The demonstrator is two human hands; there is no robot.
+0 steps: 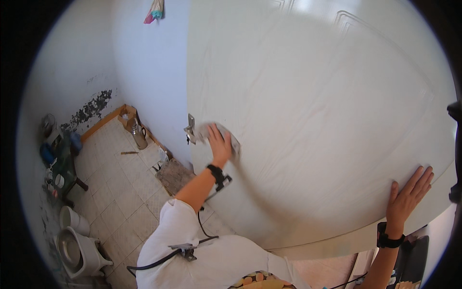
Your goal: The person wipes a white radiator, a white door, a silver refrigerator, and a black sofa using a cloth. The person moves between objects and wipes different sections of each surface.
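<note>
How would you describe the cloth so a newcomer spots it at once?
Start at the pale door filling much of the view. Near its left edge is the metal handle; just right of that, the left hand lies over the cloth. Unlike the shiny handle, it is dull grey and partly hidden under the hand.

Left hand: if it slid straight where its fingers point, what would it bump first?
Probably nothing: the left hand has plain door ahead; the handle sits off to its left. Depth is hard to judge.
</note>
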